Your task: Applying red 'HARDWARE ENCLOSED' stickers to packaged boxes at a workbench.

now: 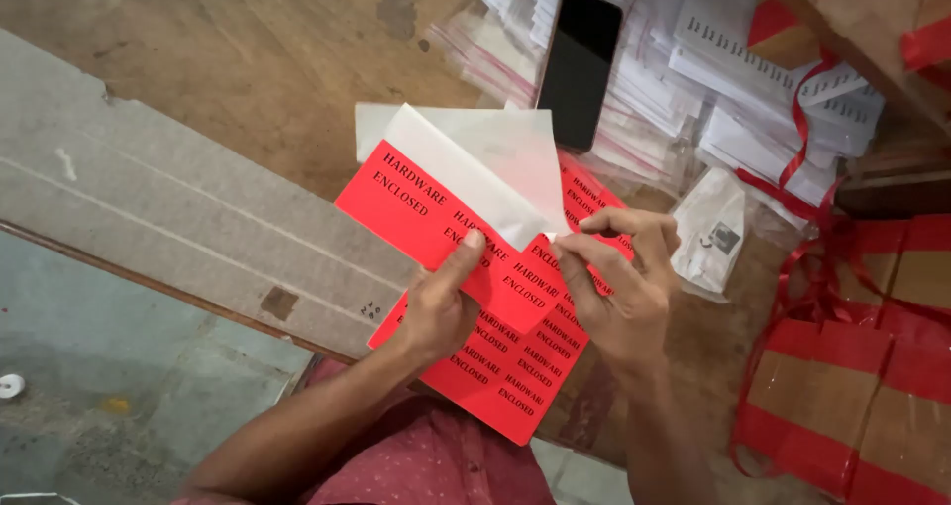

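Note:
A bright red sheet of printed stickers (515,361) is held over the edge of a worn wooden table (248,59). My left hand (441,302) grips the sheet from below, thumb pressed on a red strip (406,203) peeling away from it. My right hand (619,277) pinches the sheet's upper right part, right by the white backing paper (495,158) that folds up and back from the strip.
A black phone (580,64) lies on piles of clear bags holding white printed papers (753,89) at the back right. A small clear bag (713,228) sits beside my right hand. Cardboard boxes wrapped in red tape (862,386) stand at the right. A grey board (149,208) lies at the left.

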